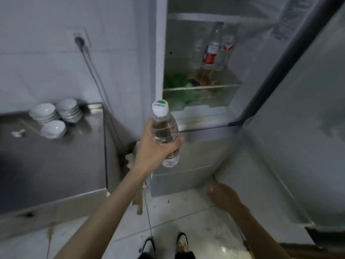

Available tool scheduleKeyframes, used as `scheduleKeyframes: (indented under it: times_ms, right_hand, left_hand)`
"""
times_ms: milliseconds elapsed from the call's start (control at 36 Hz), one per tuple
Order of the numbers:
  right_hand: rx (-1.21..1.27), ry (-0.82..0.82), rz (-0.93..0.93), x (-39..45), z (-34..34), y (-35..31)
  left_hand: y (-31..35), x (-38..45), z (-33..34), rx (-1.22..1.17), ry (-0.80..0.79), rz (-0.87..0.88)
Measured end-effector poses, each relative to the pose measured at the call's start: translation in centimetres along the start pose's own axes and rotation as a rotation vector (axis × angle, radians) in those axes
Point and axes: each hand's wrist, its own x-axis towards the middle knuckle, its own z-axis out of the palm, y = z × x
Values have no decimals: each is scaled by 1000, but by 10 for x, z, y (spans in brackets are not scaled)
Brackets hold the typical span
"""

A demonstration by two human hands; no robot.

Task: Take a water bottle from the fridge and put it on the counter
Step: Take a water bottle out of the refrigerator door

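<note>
The fridge (201,58) stands open, its door (302,128) swung wide to the right, and its upper compartment holds two clear bottles (217,49) with red-and-white labels standing upright side by side on a glass shelf; below that shelf a clear drawer (197,98) shows green and yellowish contents too blurred to name. To the left of the fridge a steel tabletop (52,156) carries white bowls (56,116) near its back edge: two stacks against the wall and a smaller group just in front of them. A dark cable (93,75) runs down from a wall socket (79,39) between the tabletop and the fridge. The left hand (156,146) is raised in front of the fridge's lower section, its fingers (179,141) wrapped tightly around the middle of the water bottle (165,131), which is held in the air, upright with a slight tilt, white cap with a green top uppermost, clear of both shelf and tabletop. The right hand (222,197) sits low near the bottom edge of the door, blurred; I cannot tell whether its fingers are closed, and nothing shows in it.
</note>
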Motion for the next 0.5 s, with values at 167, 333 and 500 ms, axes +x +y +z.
scheduleKeyframes:
  times_ms: [167,333,500]
  right_hand:
    - [-200,-429,-138,0,111,7]
    - [-186,-600,-170,13,160,-16]
    - [-245,-654,-324,18,182,-67]
  left_hand:
    - [-58,-77,-67,88,211,-259]
    - [-92,-163,-115,83,593,-436]
    - [-107,-258,-145,121,899,-553]
